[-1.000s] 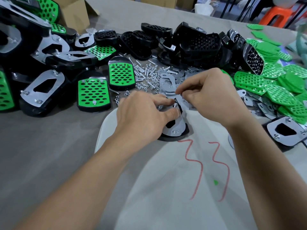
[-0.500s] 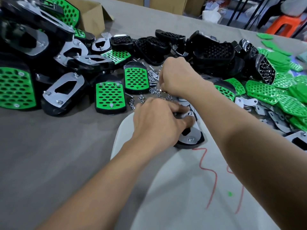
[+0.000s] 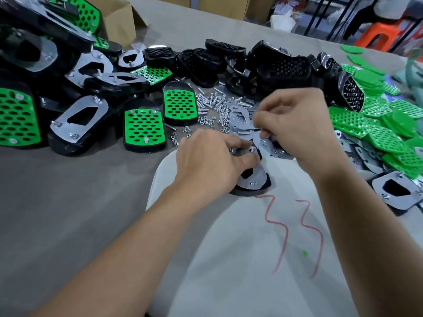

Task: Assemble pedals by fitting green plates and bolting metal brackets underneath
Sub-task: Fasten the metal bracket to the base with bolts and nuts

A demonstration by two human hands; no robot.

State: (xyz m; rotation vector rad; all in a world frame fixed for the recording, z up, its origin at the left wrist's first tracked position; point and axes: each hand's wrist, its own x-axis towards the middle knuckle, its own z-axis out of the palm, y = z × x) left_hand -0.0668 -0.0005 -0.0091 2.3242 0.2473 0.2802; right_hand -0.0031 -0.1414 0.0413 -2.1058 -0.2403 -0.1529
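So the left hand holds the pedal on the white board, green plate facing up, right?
No. The head view shows the pedal under the left hand on the white board with its metal bracket facing up; no green plate shows on it.

This is a small assembly workshop, plainly, for the cloth-covered desk (image 3: 68, 202) is heaped with black pedals (image 3: 286, 62), loose green plates (image 3: 389, 133), metal brackets (image 3: 240, 120) and a scatter of bolts and nuts (image 3: 206, 104), with cardboard boxes (image 3: 119, 21) at its far edge and an orange stool (image 3: 384, 33) beyond
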